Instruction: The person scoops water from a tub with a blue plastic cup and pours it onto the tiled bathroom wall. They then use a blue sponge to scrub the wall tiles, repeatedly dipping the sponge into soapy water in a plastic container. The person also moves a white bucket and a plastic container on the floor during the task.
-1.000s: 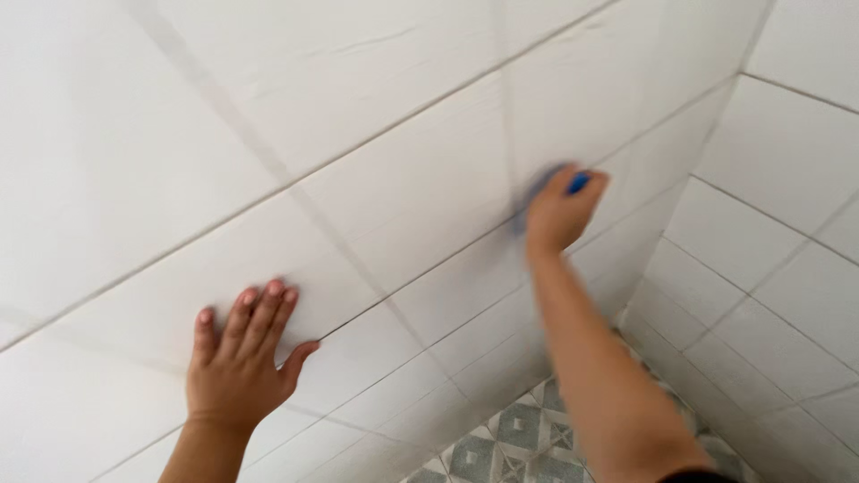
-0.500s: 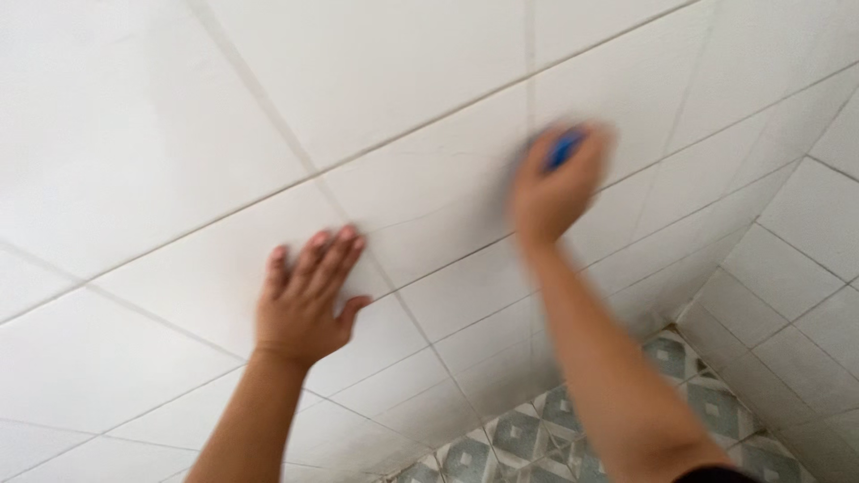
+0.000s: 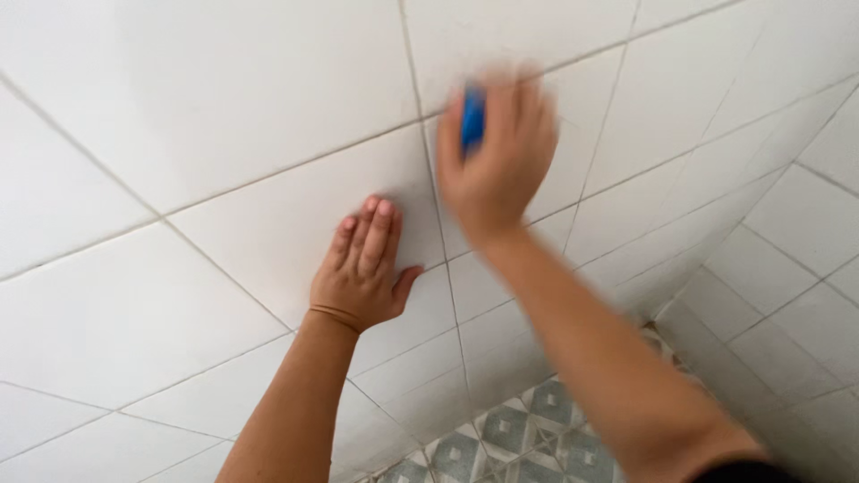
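Across nearly the whole view runs the white tiled wall [image 3: 224, 116], its large glossy rectangles split by thin pale grout lines [image 3: 295, 168] that slant because your head is tilted. To the right it meets a second tiled wall [image 3: 787, 268] at a corner. Down at the bottom edge you can see the patterned floor tiles [image 3: 519, 438], grey-blue with diamond and star shapes, well below both hands.

Your right arm [image 3: 608, 349] reaches up from the lower right and crosses in front of the wall; it is blurred. Your left arm [image 3: 295, 402] comes up from the bottom centre-left.

Your left hand [image 3: 362, 268] lies flat against one tile, palm to the wall, fingers straight and close together, thumb out to the right; it holds nothing. A thin band sits at the wrist [image 3: 333, 315].

Your right hand [image 3: 497, 156] is just up and to the right of the left one, apart from it, curled around a small blue scrubbing tool [image 3: 472, 116]. That blue piece shows between your fingers and sits against the wall close to a vertical grout line. Motion blur hides its exact shape.
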